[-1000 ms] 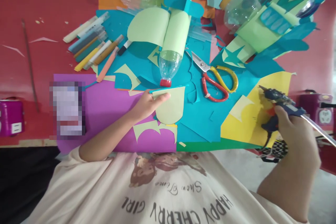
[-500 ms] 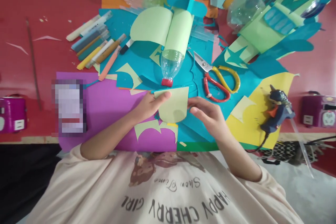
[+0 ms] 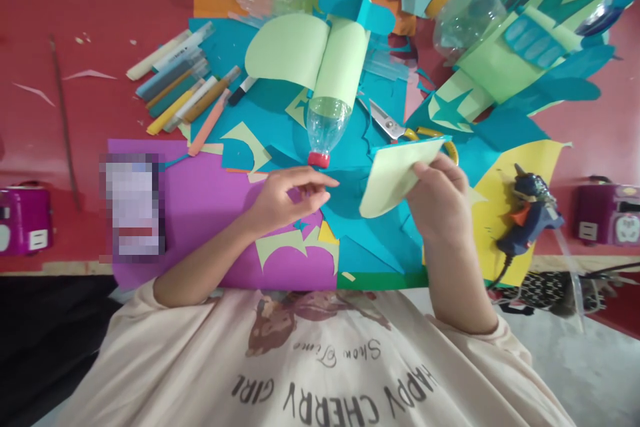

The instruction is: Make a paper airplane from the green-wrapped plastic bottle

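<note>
My right hand [image 3: 440, 197] pinches a pale green paper piece [image 3: 393, 180] by its right side. A thin blue strip runs along the paper's upper edge, and its lower left corner is rounded. My left hand [image 3: 293, 197] holds nothing; its fingers are apart, just below a red bottle cap [image 3: 319, 159]. That cap closes a clear plastic bottle [image 3: 327, 123] wrapped in pale green paper, with a wide paper wing [image 3: 287, 50] on its left and blue paper shapes at its far end. The held paper partly hides scissors [image 3: 387, 121] with yellow and red handles.
Several markers [image 3: 187, 93] lie at the left, above a phone [image 3: 134, 207] on purple paper [image 3: 200, 213]. A glue gun [image 3: 533, 207] rests on yellow paper at the right. Another paper-covered bottle craft [image 3: 505, 60] stands at the far right. Paper scraps [image 3: 283, 247] lie near me.
The pale green paper has passed from my left hand to my right, moving rightward and tilting. My left hand has let go and its fingers now reach out beneath the bottle cap.
</note>
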`<control>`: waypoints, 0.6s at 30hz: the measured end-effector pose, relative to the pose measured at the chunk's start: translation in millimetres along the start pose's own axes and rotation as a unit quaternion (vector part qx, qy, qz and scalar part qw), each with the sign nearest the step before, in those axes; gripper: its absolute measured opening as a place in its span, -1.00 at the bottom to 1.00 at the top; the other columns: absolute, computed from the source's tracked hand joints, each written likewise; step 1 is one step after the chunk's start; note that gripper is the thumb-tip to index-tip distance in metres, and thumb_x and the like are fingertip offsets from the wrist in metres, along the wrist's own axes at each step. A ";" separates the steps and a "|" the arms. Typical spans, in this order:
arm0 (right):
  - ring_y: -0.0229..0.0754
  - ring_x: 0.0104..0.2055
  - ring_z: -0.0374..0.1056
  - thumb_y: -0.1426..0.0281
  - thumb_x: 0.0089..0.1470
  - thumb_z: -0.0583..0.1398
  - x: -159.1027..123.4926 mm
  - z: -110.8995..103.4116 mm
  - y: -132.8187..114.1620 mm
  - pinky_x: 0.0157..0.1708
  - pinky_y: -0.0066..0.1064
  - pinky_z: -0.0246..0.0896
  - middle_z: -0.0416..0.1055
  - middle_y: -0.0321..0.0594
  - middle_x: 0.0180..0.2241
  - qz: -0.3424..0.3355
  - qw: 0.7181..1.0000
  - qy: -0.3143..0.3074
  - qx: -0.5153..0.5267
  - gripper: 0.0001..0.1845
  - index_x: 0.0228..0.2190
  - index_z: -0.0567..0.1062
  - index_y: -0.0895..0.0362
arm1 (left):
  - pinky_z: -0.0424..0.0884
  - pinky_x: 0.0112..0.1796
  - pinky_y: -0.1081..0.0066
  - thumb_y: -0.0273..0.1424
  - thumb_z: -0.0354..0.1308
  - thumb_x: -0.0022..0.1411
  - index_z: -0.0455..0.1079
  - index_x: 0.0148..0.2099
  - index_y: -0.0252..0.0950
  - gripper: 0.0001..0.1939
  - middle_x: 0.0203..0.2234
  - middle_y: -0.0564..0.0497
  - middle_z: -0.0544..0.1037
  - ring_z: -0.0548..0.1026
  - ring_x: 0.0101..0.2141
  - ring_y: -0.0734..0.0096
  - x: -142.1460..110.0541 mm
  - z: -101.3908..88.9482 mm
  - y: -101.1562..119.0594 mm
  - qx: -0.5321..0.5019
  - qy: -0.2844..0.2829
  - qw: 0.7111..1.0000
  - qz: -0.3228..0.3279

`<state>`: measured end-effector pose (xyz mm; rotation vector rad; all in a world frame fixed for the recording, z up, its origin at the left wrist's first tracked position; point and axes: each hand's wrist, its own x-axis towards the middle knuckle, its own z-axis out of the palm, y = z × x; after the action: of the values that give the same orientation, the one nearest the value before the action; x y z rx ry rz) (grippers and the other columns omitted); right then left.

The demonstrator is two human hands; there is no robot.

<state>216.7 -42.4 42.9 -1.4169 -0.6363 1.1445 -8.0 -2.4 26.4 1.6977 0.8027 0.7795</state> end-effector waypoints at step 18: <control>-0.31 -0.58 0.08 0.40 -0.43 0.14 25.5 -32.2 -13.5 -0.59 -0.41 0.01 0.18 -0.32 -0.65 -0.007 0.996 0.073 -0.051 -0.92 -0.67 0.41 0.08 | 0.30 0.19 -0.01 -0.32 -0.07 0.41 0.28 0.01 -0.23 -0.80 -0.15 -0.02 0.55 0.54 -0.09 0.30 10.5 -8.6 -18.4 0.480 -0.021 0.862 0.164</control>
<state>258.3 -30.8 44.6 -1.5644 -0.6070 0.9997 -11.6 14.7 11.8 2.7924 0.9591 0.5754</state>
